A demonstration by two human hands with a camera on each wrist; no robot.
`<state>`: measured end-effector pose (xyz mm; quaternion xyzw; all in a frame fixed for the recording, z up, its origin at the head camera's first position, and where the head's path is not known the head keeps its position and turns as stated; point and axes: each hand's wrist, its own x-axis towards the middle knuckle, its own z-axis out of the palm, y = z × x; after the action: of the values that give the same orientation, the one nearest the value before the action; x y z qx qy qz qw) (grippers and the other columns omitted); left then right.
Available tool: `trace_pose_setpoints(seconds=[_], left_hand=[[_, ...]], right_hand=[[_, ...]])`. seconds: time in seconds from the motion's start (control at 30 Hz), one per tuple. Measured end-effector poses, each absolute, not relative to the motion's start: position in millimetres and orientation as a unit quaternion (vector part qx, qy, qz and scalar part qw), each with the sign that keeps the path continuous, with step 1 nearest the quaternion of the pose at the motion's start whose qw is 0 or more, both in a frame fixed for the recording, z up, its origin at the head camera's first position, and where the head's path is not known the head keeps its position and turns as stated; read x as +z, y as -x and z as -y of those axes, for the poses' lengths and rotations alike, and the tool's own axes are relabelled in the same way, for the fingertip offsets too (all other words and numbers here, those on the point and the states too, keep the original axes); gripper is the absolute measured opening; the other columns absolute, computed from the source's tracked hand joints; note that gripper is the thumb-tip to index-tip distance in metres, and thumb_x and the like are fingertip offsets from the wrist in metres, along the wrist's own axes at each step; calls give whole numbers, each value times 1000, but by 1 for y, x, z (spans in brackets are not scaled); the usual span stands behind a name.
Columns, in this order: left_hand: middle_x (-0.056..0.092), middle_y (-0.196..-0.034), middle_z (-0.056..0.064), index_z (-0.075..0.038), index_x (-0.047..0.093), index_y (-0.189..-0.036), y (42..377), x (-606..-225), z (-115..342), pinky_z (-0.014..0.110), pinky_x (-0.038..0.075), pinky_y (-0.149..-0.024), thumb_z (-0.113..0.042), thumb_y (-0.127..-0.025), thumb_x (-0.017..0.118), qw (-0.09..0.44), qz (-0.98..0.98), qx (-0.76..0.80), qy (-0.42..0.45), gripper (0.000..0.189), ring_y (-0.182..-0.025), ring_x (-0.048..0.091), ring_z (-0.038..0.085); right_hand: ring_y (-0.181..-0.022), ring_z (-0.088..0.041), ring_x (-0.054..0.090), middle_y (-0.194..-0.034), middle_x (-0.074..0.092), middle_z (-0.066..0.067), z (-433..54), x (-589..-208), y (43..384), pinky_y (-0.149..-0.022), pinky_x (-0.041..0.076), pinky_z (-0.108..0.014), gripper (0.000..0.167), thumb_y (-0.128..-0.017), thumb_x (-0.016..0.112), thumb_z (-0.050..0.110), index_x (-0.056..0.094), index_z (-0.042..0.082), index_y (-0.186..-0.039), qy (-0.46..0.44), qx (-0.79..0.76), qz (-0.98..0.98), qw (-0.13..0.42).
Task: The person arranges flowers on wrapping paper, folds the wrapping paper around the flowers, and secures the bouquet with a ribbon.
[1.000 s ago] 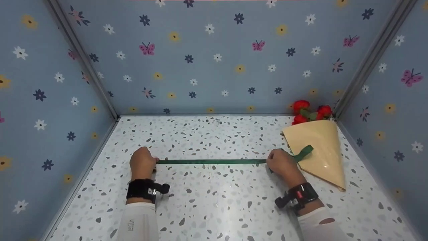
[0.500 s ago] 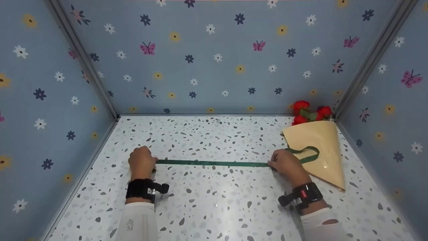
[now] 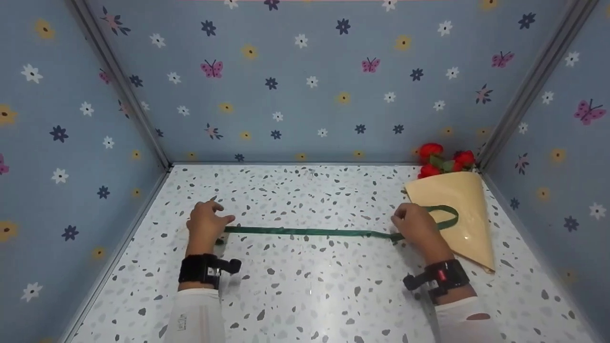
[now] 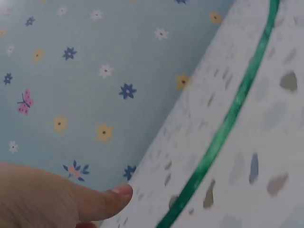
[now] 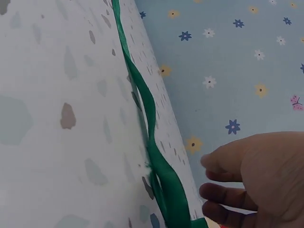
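A green ribbon lies stretched across the speckled tabletop, its right part curving into a loop over tan wrapping paper. At the ribbon's left end is my left hand, thumb and fingers spread apart. The left wrist view shows its thumb clear of the ribbon. My right hand is above the ribbon's right part, by the paper's left edge. In the right wrist view its fingers are loosely bent beside the twisted ribbon and hold nothing.
Red roses with green leaves stick out of the paper cone at the back right corner. Flower-patterned panels wall in the speckled table at the back and both sides. Each wrist wears a black strap with a camera.
Both hands have let go of the ribbon, which stays on the table. The right hand has moved slightly right. The ribbon's right part has formed a loop on the paper.
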<state>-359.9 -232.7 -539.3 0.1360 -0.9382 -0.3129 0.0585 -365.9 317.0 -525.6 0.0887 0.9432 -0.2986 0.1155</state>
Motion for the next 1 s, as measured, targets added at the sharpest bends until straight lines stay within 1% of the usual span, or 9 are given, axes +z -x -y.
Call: trace_pose_setpoints(seconds=[0.13,0.23,0.4,0.5,0.6,0.67,0.73,0.9,1.0], left_hand=[[61,-149,29,3,74,-135,361,-525,216,70,34,-117,-24,-103,86,64,940,-320,-101,44,-139,58,49],[66,-142,26,1,76,-133,361,-521,204,64,44,-114,-22,-103,85,56,942,-323,-78,39,-130,64,46],[73,-125,19,-4,76,-132,357,-527,194,51,58,-88,-23,-108,79,-30,941,-336,-31,31,-101,72,33],[75,-131,17,-10,75,-125,354,-533,192,43,56,-79,-26,-110,76,-77,940,-333,-21,22,-91,70,28],[76,-136,14,-13,74,-116,352,-538,188,41,53,-75,-25,-110,72,-101,941,-321,-16,14,-89,68,27],[77,-132,13,-13,74,-111,350,-540,187,42,53,-76,-22,-109,69,-100,944,-315,-10,11,-90,66,28],[77,-120,12,-12,74,-108,349,-541,185,43,53,-77,-18,-108,66,-91,947,-309,1,10,-89,66,28],[73,-104,10,-9,73,-105,349,-542,183,44,52,-76,-12,-106,64,-84,950,-301,8,9,-86,64,28],[71,-102,10,-9,72,-104,351,-543,183,42,51,-75,-11,-106,64,-90,950,-299,2,8,-85,63,28]], right_hand=[[-112,-32,66,-127,73,-16,-334,-515,364,-97,60,-47,30,-116,61,31,70,10,-135,-100,-309,-944,52],[-117,-36,65,-135,71,-21,-356,-509,361,-103,59,-55,36,-117,54,29,66,6,-143,-123,-307,-944,12],[-129,-45,64,-148,64,-30,-400,-505,354,-109,55,-63,48,-115,44,23,60,0,-154,-184,-302,-935,-16],[-137,-51,61,-156,59,-34,-425,-503,349,-113,51,-67,55,-112,42,22,54,-4,-159,-212,-299,-930,-10],[-143,-57,56,-162,52,-39,-451,-504,339,-116,48,-71,61,-109,44,23,49,-7,-162,-240,-284,-928,9],[-146,-61,52,-165,48,-41,-464,-505,331,-118,46,-73,66,-107,48,25,45,-9,-163,-250,-278,-927,24],[-147,-64,49,-166,44,-44,-477,-507,323,-120,44,-74,74,-107,54,30,38,-14,-164,-248,-278,-926,56],[-135,-56,53,-160,46,-46,-491,-512,309,-124,42,-73,94,-101,69,37,29,-24,-161,-229,-294,-919,131],[-122,-49,56,-147,54,-42,-491,-514,308,-119,46,-71,91,-96,76,35,36,-24,-154,-230,-293,-918,135]])
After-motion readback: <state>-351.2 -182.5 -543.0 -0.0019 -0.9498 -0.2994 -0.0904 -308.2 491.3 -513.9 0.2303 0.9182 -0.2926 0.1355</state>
